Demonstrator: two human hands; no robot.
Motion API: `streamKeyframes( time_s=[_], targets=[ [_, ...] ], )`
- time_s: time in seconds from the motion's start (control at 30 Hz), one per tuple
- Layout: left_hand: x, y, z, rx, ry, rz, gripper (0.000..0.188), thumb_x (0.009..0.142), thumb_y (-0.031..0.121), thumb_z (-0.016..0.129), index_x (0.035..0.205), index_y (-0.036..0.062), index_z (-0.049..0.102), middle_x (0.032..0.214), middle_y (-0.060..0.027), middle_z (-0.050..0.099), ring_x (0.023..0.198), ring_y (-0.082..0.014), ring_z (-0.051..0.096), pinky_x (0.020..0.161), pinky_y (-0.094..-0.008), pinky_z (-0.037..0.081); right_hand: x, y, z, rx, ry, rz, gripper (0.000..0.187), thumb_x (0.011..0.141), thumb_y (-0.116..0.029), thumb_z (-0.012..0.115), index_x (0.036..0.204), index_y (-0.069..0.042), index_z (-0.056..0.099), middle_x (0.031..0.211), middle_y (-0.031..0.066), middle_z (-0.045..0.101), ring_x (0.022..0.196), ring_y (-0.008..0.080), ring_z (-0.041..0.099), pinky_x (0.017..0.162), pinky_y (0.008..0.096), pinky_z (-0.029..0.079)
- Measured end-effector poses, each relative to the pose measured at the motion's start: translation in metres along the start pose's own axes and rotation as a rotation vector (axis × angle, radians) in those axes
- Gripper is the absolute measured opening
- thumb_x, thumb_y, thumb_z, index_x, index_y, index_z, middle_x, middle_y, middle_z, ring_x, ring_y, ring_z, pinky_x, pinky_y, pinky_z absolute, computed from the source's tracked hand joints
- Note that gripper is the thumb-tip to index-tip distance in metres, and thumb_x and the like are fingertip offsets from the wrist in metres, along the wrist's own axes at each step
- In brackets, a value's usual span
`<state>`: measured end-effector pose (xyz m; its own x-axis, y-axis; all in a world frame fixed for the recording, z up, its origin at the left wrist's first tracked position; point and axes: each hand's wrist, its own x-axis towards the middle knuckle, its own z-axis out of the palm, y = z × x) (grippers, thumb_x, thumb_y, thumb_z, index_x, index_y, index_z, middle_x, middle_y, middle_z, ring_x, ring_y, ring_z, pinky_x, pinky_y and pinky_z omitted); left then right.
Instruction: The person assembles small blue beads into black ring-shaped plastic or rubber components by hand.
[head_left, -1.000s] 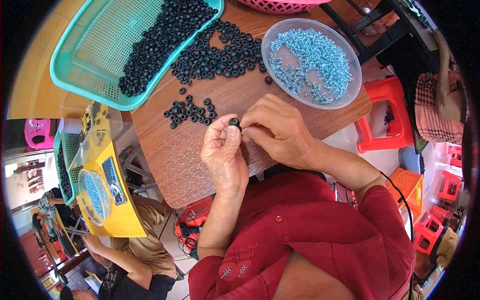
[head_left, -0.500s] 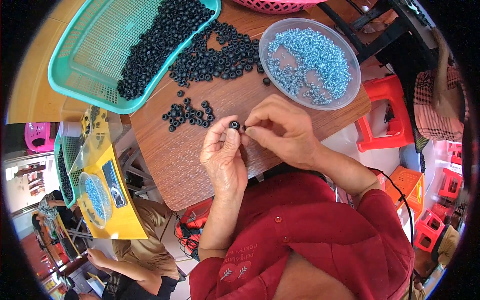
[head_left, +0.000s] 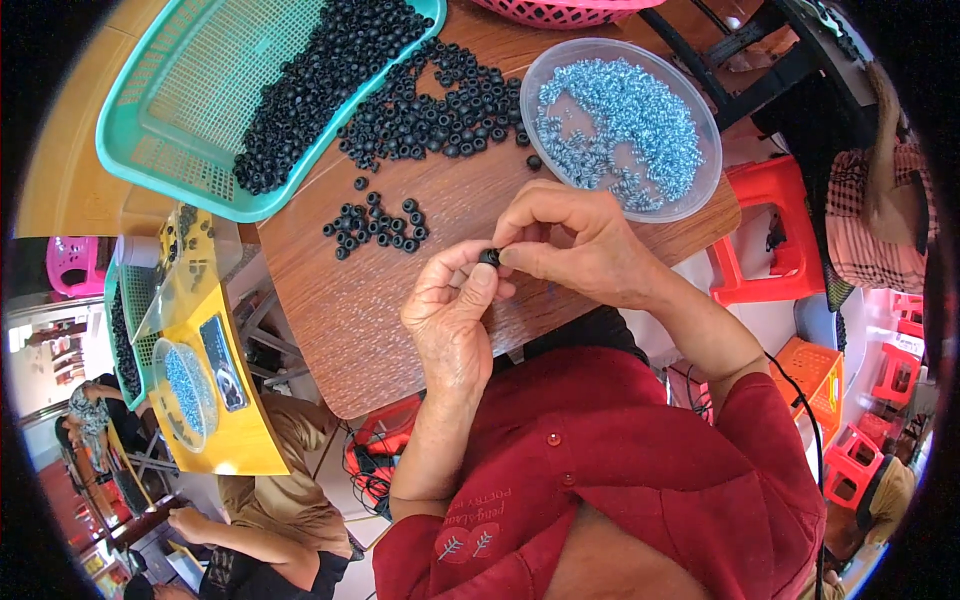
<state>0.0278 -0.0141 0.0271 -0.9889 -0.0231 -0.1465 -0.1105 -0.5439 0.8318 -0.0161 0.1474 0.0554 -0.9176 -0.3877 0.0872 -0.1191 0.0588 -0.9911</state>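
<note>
Between the thumb and fingers of my left hand [head_left: 450, 322] is a small round black part [head_left: 488, 257], with a ring-shaped opening. My right hand [head_left: 580, 245] meets it from the right, thumb and forefinger pinched against its side. Whatever those two fingertips hold is small and mostly covered. Just beyond my hands lies a small group of black ring-like parts [head_left: 376, 226] on the brown wooden table [head_left: 340, 300]. A bigger heap of the same parts [head_left: 440, 115] spreads farther back.
A turquoise mesh basket [head_left: 185, 120] of black parts tilts at the far left. At the far right sits a clear round tray [head_left: 706, 150] of small blue pieces [head_left: 640, 110]. Red stools [head_left: 765, 235] stand to the right. Another person's arm [head_left: 250, 540] is at lower left, by a yellow table [head_left: 240, 440].
My two hands have come together. The black part has turned from facing up to its side, and my right fingertips now press against it.
</note>
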Motion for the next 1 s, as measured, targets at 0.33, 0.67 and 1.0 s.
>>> streamKeyframes(
  time_s=[0.33, 0.67, 1.0],
  targets=[
    [0.002, 0.001, 0.000, 0.033, -0.019, -0.069, 0.020, 0.084, -0.001, 0.063, 0.103, -0.0064, 0.060, 0.091, -0.0108, 0.065, 0.076, -0.0150, 0.063, 0.064, -0.0243, 0.053, 0.007, -0.001, -0.011, -0.298, -0.084, -0.247, 0.012, 0.075, 0.001, 0.069, 0.085, -0.002, 0.064, 0.083, 0.0046, 0.060, 0.079, 0.0160, 0.057, 0.067, 0.0267, 0.045],
    [0.006, 0.004, 0.002, 0.024, -0.075, -0.173, 0.020, 0.085, -0.001, 0.063, 0.104, -0.0074, 0.060, 0.090, -0.0133, 0.066, 0.074, -0.0161, 0.063, 0.061, -0.0238, 0.053, 0.008, 0.013, -0.014, -0.283, -0.041, -0.317, 0.011, 0.072, -0.001, 0.071, 0.082, -0.003, 0.066, 0.077, 0.0036, 0.061, 0.078, 0.0186, 0.058, 0.070, 0.0300, 0.046],
    [0.009, 0.007, 0.007, 0.015, -0.042, -0.303, 0.016, 0.085, 0.001, 0.063, 0.098, -0.0066, 0.060, 0.078, -0.0156, 0.066, 0.057, -0.0171, 0.061, 0.046, -0.0262, 0.047, -0.002, 0.021, -0.012, -0.359, 0.048, -0.344, 0.012, 0.071, -0.001, 0.071, 0.083, -0.004, 0.068, 0.079, 0.0041, 0.060, 0.079, 0.0183, 0.058, 0.069, 0.0287, 0.045]
  ],
)
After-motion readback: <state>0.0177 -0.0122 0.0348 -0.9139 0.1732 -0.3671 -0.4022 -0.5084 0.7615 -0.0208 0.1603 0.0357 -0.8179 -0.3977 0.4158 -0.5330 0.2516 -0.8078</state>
